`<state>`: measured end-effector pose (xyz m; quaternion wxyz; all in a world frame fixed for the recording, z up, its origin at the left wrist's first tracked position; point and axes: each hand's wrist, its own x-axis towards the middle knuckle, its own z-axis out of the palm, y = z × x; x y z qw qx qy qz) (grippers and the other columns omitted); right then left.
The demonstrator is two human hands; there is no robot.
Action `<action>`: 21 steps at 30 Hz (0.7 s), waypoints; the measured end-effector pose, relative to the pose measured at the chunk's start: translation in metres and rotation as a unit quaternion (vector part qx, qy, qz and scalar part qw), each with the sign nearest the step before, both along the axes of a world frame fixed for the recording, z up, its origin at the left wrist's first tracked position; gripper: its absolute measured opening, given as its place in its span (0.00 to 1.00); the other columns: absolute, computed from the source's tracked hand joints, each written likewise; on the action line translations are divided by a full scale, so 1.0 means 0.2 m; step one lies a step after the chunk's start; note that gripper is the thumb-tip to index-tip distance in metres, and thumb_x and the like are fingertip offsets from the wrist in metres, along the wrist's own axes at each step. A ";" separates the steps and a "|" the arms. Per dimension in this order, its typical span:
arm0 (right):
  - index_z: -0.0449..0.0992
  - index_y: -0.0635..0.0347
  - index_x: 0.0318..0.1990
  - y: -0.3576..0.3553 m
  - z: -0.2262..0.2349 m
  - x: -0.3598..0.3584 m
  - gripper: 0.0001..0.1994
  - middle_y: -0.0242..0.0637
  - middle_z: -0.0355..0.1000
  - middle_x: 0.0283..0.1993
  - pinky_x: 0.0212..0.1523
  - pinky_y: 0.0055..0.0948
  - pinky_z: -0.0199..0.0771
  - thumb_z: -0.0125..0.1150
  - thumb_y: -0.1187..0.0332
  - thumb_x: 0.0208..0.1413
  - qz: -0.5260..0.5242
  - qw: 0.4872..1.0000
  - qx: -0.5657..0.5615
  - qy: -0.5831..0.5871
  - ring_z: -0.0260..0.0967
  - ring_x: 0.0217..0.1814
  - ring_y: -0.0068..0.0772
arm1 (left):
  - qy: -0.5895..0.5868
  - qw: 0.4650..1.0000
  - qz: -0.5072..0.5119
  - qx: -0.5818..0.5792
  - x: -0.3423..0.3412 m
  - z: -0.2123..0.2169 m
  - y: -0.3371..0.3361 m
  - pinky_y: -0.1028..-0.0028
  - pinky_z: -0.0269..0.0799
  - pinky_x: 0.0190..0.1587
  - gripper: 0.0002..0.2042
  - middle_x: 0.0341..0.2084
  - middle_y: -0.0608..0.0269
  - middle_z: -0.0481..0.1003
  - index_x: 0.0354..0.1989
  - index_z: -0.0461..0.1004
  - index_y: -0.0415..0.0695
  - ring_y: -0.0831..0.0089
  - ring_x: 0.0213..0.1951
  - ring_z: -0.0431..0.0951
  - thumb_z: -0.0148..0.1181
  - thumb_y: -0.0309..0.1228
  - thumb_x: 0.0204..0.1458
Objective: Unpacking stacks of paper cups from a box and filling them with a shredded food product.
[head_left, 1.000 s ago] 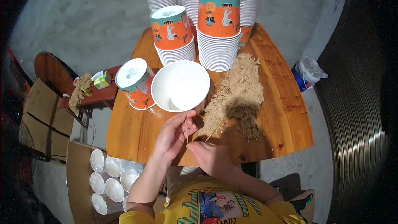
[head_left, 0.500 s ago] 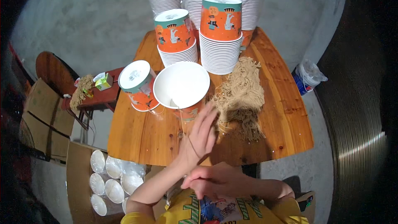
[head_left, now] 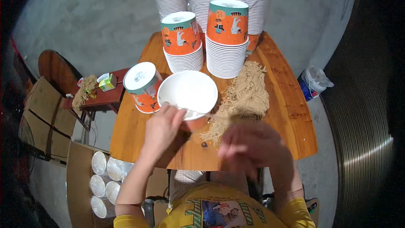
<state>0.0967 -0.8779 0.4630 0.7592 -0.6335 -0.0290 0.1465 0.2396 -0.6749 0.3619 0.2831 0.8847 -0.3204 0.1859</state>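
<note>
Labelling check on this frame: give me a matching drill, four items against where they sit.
Items:
1. open white bowl
2. heap of tan strings
3. tipped orange cup
4. green box

Places:
A. on the small red side table
B. right of the bowl, on the wooden table
C. leaning just left of the bowl
D. at the left hand

Pairs: 1-D, 2-B, 3-C, 4-A

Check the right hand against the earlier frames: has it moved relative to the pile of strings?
Yes. The right hand, blurred, now sits just below the pile of strings at its near edge; a second ago it lay lower, near the table front edge.
</note>
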 end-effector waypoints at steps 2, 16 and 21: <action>0.73 0.62 0.33 -0.04 -0.07 0.14 0.16 0.28 0.64 0.13 0.08 0.15 0.51 0.48 0.58 0.61 -0.079 0.996 -0.008 -0.048 0.53 0.08 0.14 | 0.091 0.996 -0.009 -0.001 0.04 0.04 0.10 0.61 0.71 0.33 0.13 0.31 0.50 0.71 0.28 0.73 0.35 0.52 0.32 0.76 0.51 0.34 0.57; 0.66 0.67 0.46 0.05 -0.42 0.40 0.17 0.33 0.63 0.37 0.46 0.23 0.65 0.39 0.60 0.64 -0.156 0.976 0.150 0.012 0.61 0.40 0.24 | 0.079 0.968 -0.034 -0.237 -0.09 0.10 0.09 0.74 0.67 0.36 0.03 0.27 0.57 0.71 0.31 0.69 0.37 0.69 0.31 0.72 0.51 0.23 0.54; 0.68 0.66 0.47 0.13 -0.48 0.36 0.17 0.37 0.65 0.41 0.50 0.26 0.64 0.38 0.62 0.64 -0.146 0.981 0.048 -0.118 0.63 0.44 0.25 | 0.541 0.744 -0.171 -0.353 -0.43 0.00 -0.17 0.82 0.62 0.26 0.12 0.26 0.66 0.70 0.44 0.61 0.42 0.83 0.24 0.66 0.45 0.38 0.62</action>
